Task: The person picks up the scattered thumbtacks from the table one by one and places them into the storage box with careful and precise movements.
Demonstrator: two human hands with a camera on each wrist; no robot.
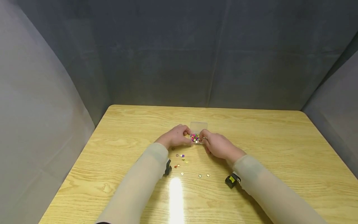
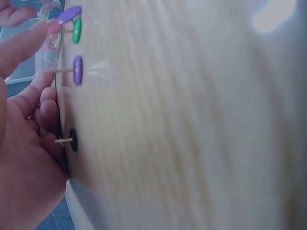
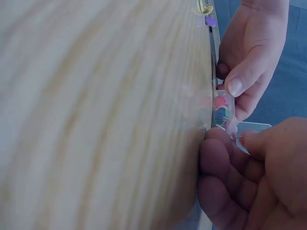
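A small clear plastic box (image 1: 195, 137) full of coloured thumbtacks sits mid-table with its lid (image 1: 199, 126) tipped open behind it. My left hand (image 1: 185, 134) grips the box's left side; in the right wrist view its thumb presses the box (image 3: 223, 108). My right hand (image 1: 203, 137) is at the box's right edge with fingers curled. There its thumb and forefinger (image 3: 238, 140) pinch what looks like a thin tack pin. Loose tacks (image 1: 182, 155) lie just in front of the box. The left wrist view shows a purple tack (image 2: 77, 70) and a black tack (image 2: 73, 140).
Several more loose tacks (image 1: 200, 175) are scattered on the wooden table (image 1: 265, 140) between my forearms. Grey fabric walls close in the back and both sides. Black wrist cameras (image 1: 231, 180) hang under my sleeves.
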